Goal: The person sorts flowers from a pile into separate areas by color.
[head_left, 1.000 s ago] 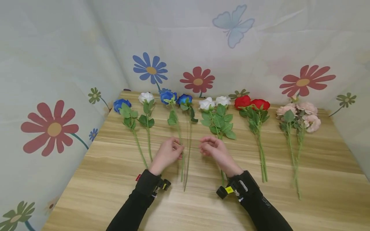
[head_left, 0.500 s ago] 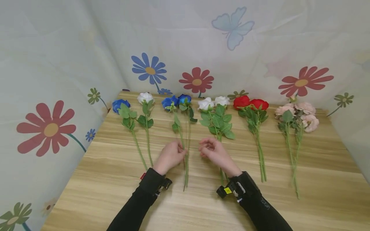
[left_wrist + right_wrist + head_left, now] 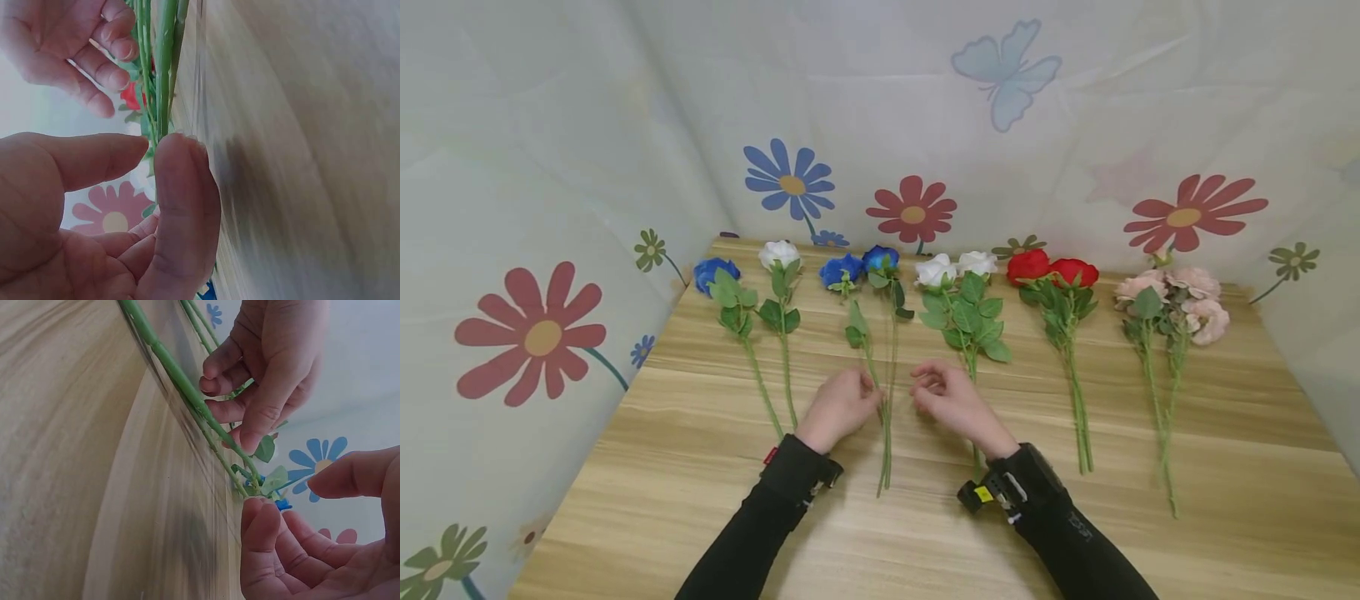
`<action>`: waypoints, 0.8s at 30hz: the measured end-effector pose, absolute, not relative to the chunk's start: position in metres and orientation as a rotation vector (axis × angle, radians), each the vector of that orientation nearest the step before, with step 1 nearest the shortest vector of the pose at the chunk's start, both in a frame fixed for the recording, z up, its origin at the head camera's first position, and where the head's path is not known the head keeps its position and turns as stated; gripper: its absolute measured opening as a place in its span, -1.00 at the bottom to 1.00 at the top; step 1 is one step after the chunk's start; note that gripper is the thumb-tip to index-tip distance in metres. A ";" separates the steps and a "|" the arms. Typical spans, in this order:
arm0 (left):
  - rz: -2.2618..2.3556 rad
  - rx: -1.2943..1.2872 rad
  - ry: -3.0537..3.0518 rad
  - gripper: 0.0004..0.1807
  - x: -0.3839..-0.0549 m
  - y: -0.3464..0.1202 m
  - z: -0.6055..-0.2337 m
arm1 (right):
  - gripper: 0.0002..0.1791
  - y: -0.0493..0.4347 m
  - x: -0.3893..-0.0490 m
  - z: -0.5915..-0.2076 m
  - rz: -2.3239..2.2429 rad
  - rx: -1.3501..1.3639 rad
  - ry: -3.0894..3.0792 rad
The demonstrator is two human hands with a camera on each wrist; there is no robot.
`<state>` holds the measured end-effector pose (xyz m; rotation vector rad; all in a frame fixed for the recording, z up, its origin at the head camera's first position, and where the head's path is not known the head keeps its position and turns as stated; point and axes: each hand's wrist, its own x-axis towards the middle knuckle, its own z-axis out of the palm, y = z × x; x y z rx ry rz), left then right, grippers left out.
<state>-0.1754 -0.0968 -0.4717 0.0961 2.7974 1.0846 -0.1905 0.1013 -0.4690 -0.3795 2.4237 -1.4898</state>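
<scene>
My left hand [image 3: 841,406] pinches the stem of a blue artificial rose [image 3: 841,272] between thumb and fingers; in the right wrist view its thumb lies along the green stem [image 3: 181,381]. A second blue rose [image 3: 881,259] lies just to the right, and the two stems run close together below the hand. My right hand [image 3: 958,406] hovers to the right of these stems with loosely bent fingers, holding nothing. Behind and partly under that hand lie two white roses [image 3: 937,271] with green leaves.
On the wooden table [image 3: 700,517], a blue rose [image 3: 716,275] and a white rose [image 3: 779,254] lie at left. Two red roses [image 3: 1028,266] and a pink bunch [image 3: 1206,321] lie at right. A printed cloth [image 3: 865,100] rises behind the table's far edge.
My left hand has moved slightly right and nearer, bringing the left blue rose's stem alongside the other one. That rose's leaves shifted too. My right hand has hardly moved.
</scene>
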 end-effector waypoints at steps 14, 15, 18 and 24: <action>1.060 0.092 2.835 -0.72 -0.179 -0.098 -0.475 | -0.42 0.079 -0.191 -0.477 -1.112 -0.497 2.671; 1.056 0.095 2.835 -0.72 -0.180 -0.098 -0.475 | -0.42 0.077 -0.191 -0.478 -1.088 -0.502 2.685; 1.056 0.098 2.832 -0.73 -0.181 -0.098 -0.476 | -0.41 0.074 -0.191 -0.479 -1.044 -0.521 2.722; 1.059 0.065 2.804 -0.65 -0.183 -0.097 -0.476 | -0.43 0.071 -0.193 -0.478 -1.007 -0.515 2.724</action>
